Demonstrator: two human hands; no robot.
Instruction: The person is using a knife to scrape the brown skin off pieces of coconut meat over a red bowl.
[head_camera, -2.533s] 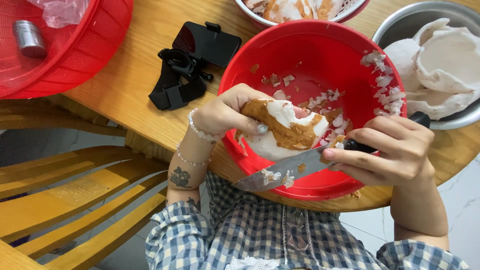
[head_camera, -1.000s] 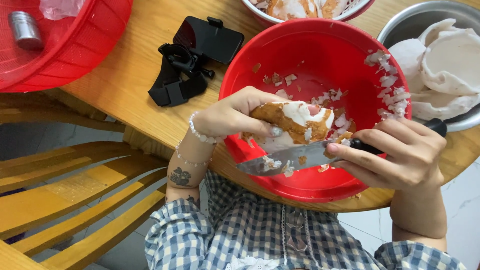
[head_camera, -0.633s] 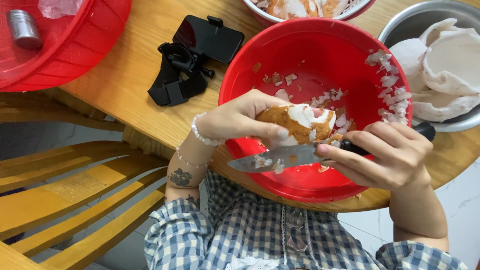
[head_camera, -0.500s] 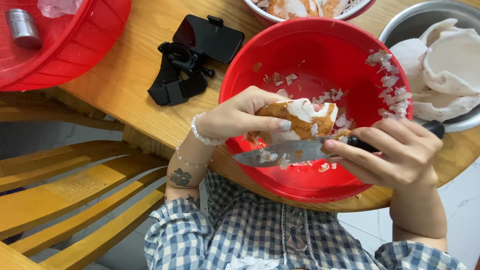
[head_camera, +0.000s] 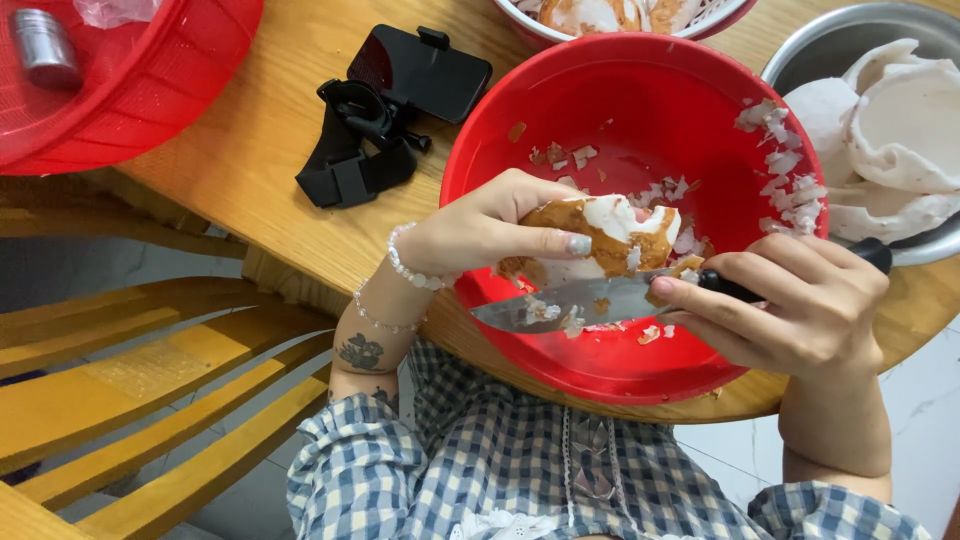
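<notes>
Precariously, left hand (head_camera: 480, 235) gripped coconut (head_camera: 600, 235) over bowl (head_camera: 520, 150); right hand (head_camera: 800, 305) clenched knife (head_camera: 570, 305), blade toward 9 o'clock, near thumb — slip likely cuts.

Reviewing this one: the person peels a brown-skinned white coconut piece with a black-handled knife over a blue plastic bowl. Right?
Not quite: the plastic bowl is red, not blue, as the head view shows. The left hand holds the brown-skinned white coconut piece and the right hand the black-handled knife over it.
</notes>
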